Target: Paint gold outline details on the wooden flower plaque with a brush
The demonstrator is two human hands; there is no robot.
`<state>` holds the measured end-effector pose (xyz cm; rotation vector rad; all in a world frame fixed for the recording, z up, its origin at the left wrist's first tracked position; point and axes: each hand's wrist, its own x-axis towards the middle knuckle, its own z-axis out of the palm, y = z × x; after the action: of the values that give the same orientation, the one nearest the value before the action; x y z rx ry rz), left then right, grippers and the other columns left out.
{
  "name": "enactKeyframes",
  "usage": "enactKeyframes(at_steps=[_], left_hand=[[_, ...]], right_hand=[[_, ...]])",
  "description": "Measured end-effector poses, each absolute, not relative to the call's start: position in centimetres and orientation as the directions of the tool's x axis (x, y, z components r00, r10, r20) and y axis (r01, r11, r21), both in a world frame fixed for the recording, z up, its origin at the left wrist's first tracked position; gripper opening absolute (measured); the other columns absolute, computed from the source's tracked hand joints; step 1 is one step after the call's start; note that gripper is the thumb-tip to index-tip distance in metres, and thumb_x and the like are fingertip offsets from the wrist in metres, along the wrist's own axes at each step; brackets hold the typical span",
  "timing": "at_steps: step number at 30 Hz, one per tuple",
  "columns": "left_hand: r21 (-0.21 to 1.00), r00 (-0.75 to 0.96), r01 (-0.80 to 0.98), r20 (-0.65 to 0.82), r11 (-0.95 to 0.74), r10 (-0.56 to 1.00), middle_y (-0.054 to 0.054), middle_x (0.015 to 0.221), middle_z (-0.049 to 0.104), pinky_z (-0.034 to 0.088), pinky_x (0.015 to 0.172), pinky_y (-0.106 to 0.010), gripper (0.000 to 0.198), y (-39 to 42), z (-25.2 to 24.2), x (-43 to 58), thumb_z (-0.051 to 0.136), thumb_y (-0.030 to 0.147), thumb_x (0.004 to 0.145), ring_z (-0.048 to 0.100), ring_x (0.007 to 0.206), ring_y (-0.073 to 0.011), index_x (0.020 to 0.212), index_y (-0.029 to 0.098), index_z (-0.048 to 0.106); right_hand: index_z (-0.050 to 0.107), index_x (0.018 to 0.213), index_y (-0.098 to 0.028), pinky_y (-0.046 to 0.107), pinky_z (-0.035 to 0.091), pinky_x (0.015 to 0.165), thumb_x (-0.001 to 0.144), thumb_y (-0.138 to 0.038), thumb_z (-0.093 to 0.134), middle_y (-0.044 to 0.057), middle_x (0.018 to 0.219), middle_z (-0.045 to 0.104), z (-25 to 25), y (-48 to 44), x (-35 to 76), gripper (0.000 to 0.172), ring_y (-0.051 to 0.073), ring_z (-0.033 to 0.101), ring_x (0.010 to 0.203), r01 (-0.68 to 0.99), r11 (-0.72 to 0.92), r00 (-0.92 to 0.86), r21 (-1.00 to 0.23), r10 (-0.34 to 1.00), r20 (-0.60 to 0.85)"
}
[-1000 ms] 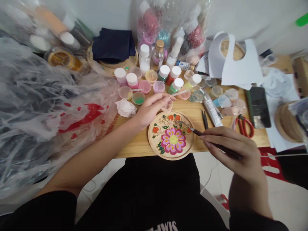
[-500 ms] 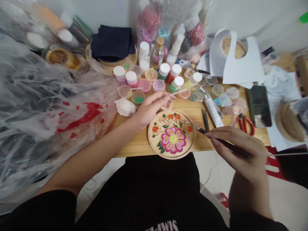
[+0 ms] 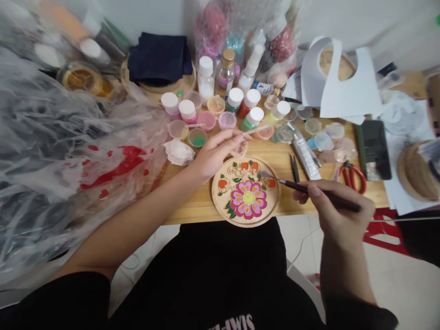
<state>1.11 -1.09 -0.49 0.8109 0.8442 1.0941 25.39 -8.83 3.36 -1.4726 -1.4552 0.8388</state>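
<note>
A round wooden plaque (image 3: 275, 207) lies at the table's front edge, bearing a pink and magenta flower, green leaves and small orange blooms with gold outlines. Just above its upper left rim, my left hand (image 3: 218, 151) pinches a thin translucent plastic stick (image 3: 257, 131) that points up and right. Beneath those fingers is a small clear cup (image 3: 239, 150), partly covered. My right hand (image 3: 332, 204) grips the dark handle of a small palette knife (image 3: 292, 184). Its thin metal blade reaches over the plaque's upper right, near the orange blooms; whether it touches the surface I cannot tell.
Paint jars (image 3: 253, 118) with white lids and several small cups (image 3: 197, 137) stand behind the plaque. Crumpled tissue (image 3: 179, 152) lies left. To the right are tweezers (image 3: 294, 168), a metal tube (image 3: 305, 153), red-handled pliers (image 3: 353, 178) and a phone (image 3: 374, 149). Plastic sheeting (image 3: 68, 169) covers the left side.
My right hand has turned and shifted slightly left, so the knife's blade now shows its flat face over the plaque. My left hand and the plastic stick have stayed in place.
</note>
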Motion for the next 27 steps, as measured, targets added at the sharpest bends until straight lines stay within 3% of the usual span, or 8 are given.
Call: enactKeyframes(at_steps=[20,27], left_hand=[[0.882,0.251,-0.413,-0.129,0.227,0.959,0.0,0.091,0.07,0.047,0.081,-0.023,0.013,-1.0,-0.8,1.0,0.063,0.027,0.087,0.06,0.086,-0.0085,0.086,0.019,0.072],[0.875,0.247,-0.423,-0.139,0.236,0.959,0.001,0.092,0.07,0.047,0.08,-0.02,0.011,-1.1,-0.7,1.0,0.063,0.025,0.086,0.06,0.087,-0.0076,0.085,0.02,0.073]], right_hand=[[0.078,0.079,-0.02,0.028,0.052,0.048,0.078,-0.031,0.077,0.001,0.06,0.07,2.0,-8.2,25.2,0.011,0.016,0.065,0.051,0.224,-0.025,0.175,-0.974,0.984,0.015],[0.077,0.072,-0.019,0.025,0.048,0.039,0.072,-0.036,0.081,0.001,0.053,0.067,1.3,-7.4,25.1,0.017,0.014,0.061,0.042,0.081,-0.098,0.187,-0.992,0.979,-0.082]])
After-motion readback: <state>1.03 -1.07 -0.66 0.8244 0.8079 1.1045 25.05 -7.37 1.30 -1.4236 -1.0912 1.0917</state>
